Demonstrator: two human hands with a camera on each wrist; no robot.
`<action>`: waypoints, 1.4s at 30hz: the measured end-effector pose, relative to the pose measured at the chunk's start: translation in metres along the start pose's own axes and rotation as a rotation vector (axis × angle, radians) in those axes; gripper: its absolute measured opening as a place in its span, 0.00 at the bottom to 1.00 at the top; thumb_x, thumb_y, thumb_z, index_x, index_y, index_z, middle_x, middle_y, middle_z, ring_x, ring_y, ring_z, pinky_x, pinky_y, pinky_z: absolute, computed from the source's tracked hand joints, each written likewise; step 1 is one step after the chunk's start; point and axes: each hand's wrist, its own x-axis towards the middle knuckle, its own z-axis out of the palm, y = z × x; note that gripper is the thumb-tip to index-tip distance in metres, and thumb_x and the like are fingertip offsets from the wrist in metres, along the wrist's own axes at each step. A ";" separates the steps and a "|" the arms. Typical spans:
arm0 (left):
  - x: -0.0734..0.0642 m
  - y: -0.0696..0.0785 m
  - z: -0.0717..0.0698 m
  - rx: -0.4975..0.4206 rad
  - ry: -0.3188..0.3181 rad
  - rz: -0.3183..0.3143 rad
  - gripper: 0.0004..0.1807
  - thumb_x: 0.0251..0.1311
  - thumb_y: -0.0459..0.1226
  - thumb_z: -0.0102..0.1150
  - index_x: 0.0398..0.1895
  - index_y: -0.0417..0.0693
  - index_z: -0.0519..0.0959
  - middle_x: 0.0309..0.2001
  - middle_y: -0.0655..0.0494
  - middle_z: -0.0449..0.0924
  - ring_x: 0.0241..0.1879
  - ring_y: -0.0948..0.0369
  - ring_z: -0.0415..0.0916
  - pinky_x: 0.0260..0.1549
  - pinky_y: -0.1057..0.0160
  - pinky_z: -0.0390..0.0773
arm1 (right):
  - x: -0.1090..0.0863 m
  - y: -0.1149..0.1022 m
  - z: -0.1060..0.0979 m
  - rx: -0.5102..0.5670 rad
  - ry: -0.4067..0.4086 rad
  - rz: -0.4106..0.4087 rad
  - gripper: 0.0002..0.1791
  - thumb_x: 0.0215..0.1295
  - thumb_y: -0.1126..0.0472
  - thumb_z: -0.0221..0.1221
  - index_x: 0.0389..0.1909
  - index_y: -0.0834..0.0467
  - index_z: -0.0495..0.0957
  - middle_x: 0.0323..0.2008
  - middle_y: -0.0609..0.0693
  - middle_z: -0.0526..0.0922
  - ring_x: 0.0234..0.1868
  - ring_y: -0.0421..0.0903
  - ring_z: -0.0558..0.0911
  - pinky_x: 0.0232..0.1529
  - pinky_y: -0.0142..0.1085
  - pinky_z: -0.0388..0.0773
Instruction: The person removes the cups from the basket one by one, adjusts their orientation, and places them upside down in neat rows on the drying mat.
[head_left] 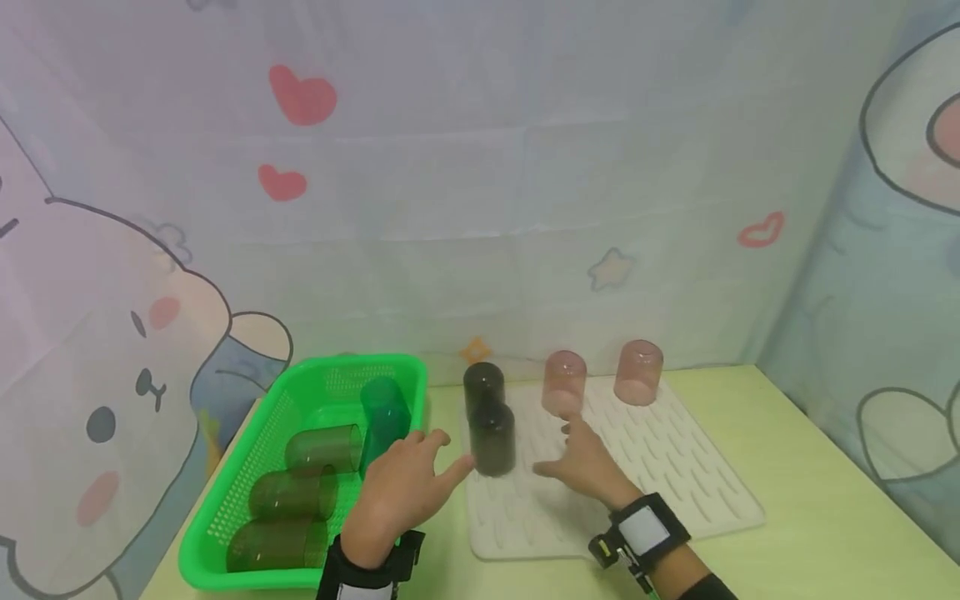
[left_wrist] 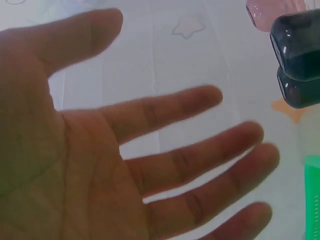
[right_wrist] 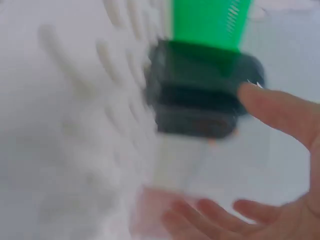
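Note:
My left hand (head_left: 405, 487) is held over the right side of the green basket (head_left: 202, 521), fingers spread and nothing in its palm. In the left wrist view its fingers (left_wrist: 175, 110) are straight and apart. Over the white ridged mat (head_left: 637, 500) is my right hand (head_left: 588, 462), empty, thumb and fingers parted. Between the hands, a dark grey cup (head_left: 492, 442) stands upside down on the mat, with another dark grey cup (head_left: 482, 382) behind it. Two pink cups, one nearer (head_left: 564, 379) and one farther right (head_left: 639, 372), stand upside down at the mat's back.
Inside the basket lie several brownish see-through cups (head_left: 292, 493) on their sides, and teal cup material (head_left: 385, 404) shows at its right. The yellow-green table (head_left: 810, 467) extends right of the mat. A printed cloth (head_left: 487, 167) hangs close behind.

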 end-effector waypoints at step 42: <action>0.086 -0.145 -0.055 0.285 -0.481 -0.172 0.33 0.50 0.40 0.70 0.59 0.40 0.71 0.58 0.40 0.70 0.58 0.40 0.66 0.49 0.43 0.72 | -0.034 0.031 -0.077 -0.133 -0.190 -0.035 0.29 0.62 0.47 0.60 0.52 0.68 0.72 0.50 0.65 0.76 0.51 0.63 0.76 0.45 0.51 0.76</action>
